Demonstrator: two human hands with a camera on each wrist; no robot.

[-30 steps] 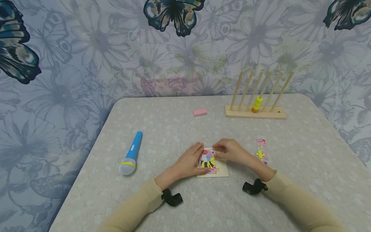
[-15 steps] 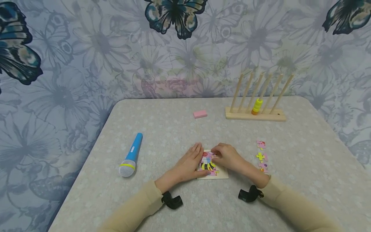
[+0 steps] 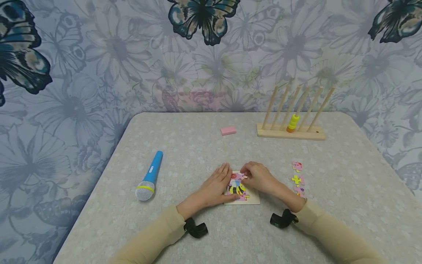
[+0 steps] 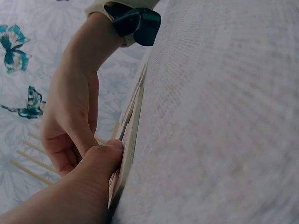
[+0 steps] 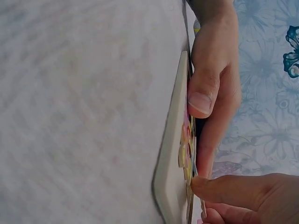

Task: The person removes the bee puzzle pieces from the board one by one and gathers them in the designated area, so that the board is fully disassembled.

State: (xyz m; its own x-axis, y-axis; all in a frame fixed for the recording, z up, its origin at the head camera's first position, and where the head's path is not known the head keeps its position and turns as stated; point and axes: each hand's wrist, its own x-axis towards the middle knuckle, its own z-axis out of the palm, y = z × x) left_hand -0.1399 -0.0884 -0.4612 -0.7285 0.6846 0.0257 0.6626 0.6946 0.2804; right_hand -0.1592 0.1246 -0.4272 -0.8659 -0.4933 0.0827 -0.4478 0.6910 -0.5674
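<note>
The puzzle (image 3: 253,198), a pale board part-filled with a yellow-and-black bee on pink, lies flat on the bench (image 3: 191,146). At its nine o'clock, the left hand (image 3: 214,185) lies straight-fingered, thumb pressing; toward one, the right hand (image 3: 258,179) apparently pinches a piece (image 5: 203,209). Uneven pushing could lift joined neighbours. Loose pieces (image 3: 296,180) lie near three o'clock.

You have two hands: at your left hand (image 3: 213,187) is one puzzle board (image 3: 253,198), your right hand (image 3: 262,179) pinches one puzzle piece (image 3: 244,176). To its right lie three loose pieces (image 3: 296,179); left of your left hand, one microphone (image 3: 150,179); beyond both, one pink block (image 3: 228,131), one rack (image 3: 290,134) with six rods (image 3: 322,106).
</note>
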